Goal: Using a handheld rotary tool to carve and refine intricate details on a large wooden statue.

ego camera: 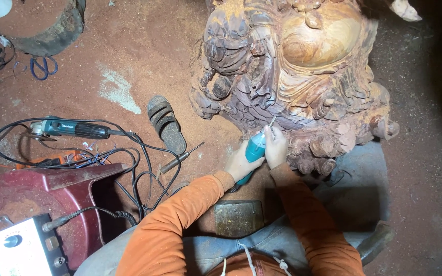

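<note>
1. Head view, risks: a teal rotary tool [254, 149] is held with its thin bit [271, 121] against the lower front of a large carved wood sculpture [292, 76]. A slip of the bit across the fine folds is judged possible if pressure is pushed sideways, and the carving could be gouged. The right fingertips are placed very near the bit, so they could be nicked by a skid.

2. Head view, further risk: black cables [129, 168] are looped over the dusty floor [129, 61], left of the sculpture. A snag on the tool's cord could jerk the bit off its line.

3. Head view, hand pose: the left hand [239, 163] is wrapped around the tool's rear body, its grip clenched on the barrel, with the orange sleeve [180, 214] bent at the elbow. The right hand [276, 145] is closed on the tool's nose like a pen hold, wrist lowered toward the sculpture's base.

4. Head view, surroundings: a teal angle grinder [70, 128] and a dark sandal [166, 124] are seen left of the sculpture, and a dark red stool [37, 189] farther left and nearer the person.
</note>
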